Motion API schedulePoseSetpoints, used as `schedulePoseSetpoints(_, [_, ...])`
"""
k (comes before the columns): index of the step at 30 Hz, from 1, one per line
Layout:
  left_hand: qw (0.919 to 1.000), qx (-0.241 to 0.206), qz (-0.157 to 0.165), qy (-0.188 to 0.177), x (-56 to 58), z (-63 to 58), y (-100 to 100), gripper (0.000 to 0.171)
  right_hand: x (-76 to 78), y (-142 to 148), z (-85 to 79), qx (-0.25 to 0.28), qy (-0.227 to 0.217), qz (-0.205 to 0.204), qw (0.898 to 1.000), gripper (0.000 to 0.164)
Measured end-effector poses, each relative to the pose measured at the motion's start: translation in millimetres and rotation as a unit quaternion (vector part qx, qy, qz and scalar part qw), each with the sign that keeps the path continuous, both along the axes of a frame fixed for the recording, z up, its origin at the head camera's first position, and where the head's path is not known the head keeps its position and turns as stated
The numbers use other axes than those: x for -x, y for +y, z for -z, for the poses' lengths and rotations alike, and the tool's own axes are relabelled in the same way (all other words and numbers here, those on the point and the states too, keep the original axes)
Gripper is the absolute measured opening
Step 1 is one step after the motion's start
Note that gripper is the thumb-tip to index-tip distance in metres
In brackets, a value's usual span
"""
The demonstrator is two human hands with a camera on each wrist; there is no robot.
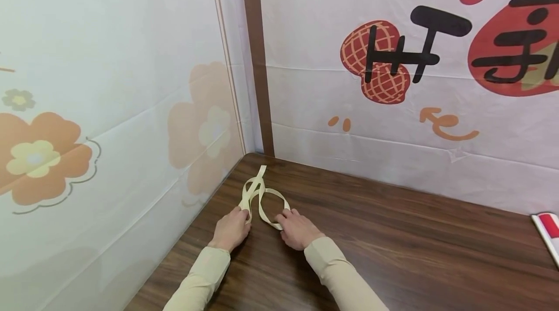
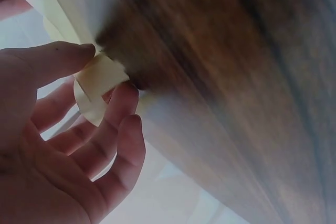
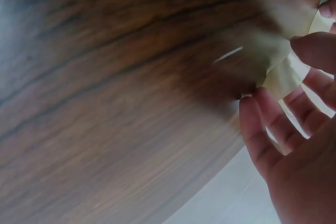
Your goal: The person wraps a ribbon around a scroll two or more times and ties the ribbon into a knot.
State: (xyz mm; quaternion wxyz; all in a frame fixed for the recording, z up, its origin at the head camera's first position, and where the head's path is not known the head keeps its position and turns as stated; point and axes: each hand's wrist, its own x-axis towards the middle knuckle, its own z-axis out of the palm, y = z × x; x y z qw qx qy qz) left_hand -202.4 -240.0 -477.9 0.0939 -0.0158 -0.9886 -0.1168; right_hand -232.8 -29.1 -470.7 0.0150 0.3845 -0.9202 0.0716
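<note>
A pale yellow ribbon [image 1: 261, 171] lies looped on the brown wooden table, its flat end pointing toward the far corner. My left hand [image 1: 231, 229] pinches the ribbon's near left part. In the left wrist view, the folded ribbon [image 2: 103, 76] sits between thumb and fingertips, with a short cut end showing. At the right, my right hand [image 1: 299, 229] holds the edge of a wide open loop. The right wrist view shows the ribbon [image 3: 285, 81] between the thumb and the curled fingers. Where the strands cross between the hands, their layering is hard to make out.
The table [image 1: 393, 233] meets a white printed cloth wall [image 1: 122, 165] on the left and another cloth wall [image 1: 305, 141] behind. A red and white object [image 1: 548, 228] stands at the far right edge, partly out of frame.
</note>
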Motion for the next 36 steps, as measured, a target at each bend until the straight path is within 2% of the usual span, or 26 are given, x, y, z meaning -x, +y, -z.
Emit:
schedulePoseSetpoints(11, [1.0000,-0.008,0.004,0.003,2.1,-0.7,5,0.008,6.5,34,5.8,0.041,-0.005,0.021,0.999,0.008])
schedulePoseSetpoints(18, [0.9998,-0.016,0.012,-0.006,5.8,-2.3,8,0.007,10.9,68,9.5,0.090,-0.011,0.034,0.995,0.009])
schedulePoseSetpoints(28, [0.9978,-0.060,0.006,-0.029,9.7,1.0,6,0.023,14.8,113,6.7,0.121,-0.078,0.089,0.986,0.016])
schedulePoseSetpoints(36, [0.9951,-0.087,0.022,-0.041,12.5,-1.9,6,0.010,11.0,151,3.9,0.140,-0.110,0.130,0.975,0.016])
